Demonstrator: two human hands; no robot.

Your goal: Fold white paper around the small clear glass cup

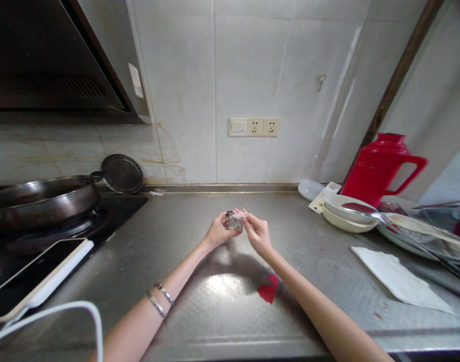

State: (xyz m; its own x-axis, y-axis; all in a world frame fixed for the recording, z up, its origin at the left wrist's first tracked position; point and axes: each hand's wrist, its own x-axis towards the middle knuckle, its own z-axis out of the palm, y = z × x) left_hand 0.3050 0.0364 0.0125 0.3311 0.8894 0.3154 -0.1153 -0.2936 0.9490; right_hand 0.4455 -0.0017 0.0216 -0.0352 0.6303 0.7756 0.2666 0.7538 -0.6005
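Observation:
A small clear glass object (pixel 233 222), perhaps a little cup, is held above the steel counter by my left hand (pixel 217 230), whose fingers wrap round its left side. My right hand (pixel 258 234) meets it from the right, with thumb and fingers pinching a small whitish piece (pixel 238 216) against the glass; it looks like folded tissue, but its kind is unclear. My fingers hide part of both things. On the counter below my right wrist lies a torn red scrap (pixel 268 288).
At left, a steel pan (pixel 45 198) sits on the stove, with a phone (pixel 33 276) and white cable nearer me. Stacked bowls (pixel 347 222), a plate with utensils, a white napkin (pixel 399 279) and a red thermos jug (pixel 377 168) occupy the right. Wall sockets (pixel 254 127) are behind.

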